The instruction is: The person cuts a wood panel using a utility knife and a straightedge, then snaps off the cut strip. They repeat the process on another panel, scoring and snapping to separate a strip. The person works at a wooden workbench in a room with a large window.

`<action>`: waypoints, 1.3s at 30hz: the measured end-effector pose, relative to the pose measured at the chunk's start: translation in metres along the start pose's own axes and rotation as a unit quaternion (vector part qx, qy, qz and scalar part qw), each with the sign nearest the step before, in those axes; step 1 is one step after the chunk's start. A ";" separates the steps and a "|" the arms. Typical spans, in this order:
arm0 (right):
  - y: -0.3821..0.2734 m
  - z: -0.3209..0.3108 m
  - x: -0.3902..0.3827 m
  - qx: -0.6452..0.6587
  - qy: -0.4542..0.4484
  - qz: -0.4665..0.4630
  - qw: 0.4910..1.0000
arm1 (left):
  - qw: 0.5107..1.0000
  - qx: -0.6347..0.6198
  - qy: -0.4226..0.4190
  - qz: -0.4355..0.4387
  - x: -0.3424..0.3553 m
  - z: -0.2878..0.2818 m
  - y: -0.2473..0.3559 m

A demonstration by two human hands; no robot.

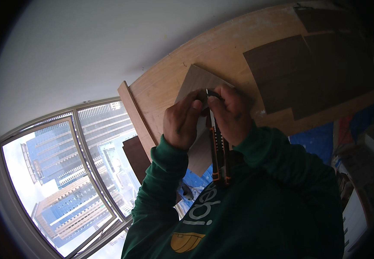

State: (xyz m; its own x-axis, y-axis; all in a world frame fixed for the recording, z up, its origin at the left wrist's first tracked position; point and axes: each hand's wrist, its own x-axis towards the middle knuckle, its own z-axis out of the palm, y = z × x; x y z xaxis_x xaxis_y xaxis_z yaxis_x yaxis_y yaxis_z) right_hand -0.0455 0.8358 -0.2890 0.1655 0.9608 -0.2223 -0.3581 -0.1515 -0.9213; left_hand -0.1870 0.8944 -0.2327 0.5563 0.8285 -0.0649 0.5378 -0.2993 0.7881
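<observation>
Over a grey-brown board (195,77) lying on the plywood surface, my two hands meet. My right hand (230,114) is closed around the upper part of a black and orange utility knife (217,157), whose body hangs toward my green sweatshirt. A metal blade shows at its top by my right thumb and forefinger, along with a small dark piece (214,93). My left hand (182,118) is closed, its thumb and fingertips beside the blade tip; what they pinch is hidden.
Dark brown sheets (273,73) lie on the plywood surface (217,47) at right. A wooden strip (135,108) runs along its left end, beside a window (57,177) showing tall buildings. Blue sheeting (312,142) and another dark board (136,157) are below.
</observation>
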 end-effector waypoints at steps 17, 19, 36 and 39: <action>-0.021 -0.010 0.006 -0.034 -0.043 0.041 0.998 | 0.999 0.038 0.012 0.007 0.000 0.001 -0.002; -0.021 -0.011 0.008 -0.048 -0.050 0.020 0.997 | 0.999 0.043 0.008 0.009 -0.001 0.000 -0.001; -0.039 -0.038 0.034 -0.033 -0.203 0.101 0.974 | 0.999 0.043 0.009 0.001 0.000 0.000 -0.002; -0.044 -0.040 0.035 -0.010 -0.194 0.167 0.967 | 0.999 0.037 0.011 0.000 -0.001 -0.001 -0.002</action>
State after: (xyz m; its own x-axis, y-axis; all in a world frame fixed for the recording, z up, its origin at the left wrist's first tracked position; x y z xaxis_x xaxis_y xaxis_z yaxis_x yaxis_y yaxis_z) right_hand 0.0124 0.8669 -0.2690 -0.3150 0.8713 -0.3764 -0.3135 -0.4698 -0.8252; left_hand -0.1891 0.8944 -0.2336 0.5429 0.8382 -0.0519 0.5839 -0.3323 0.7407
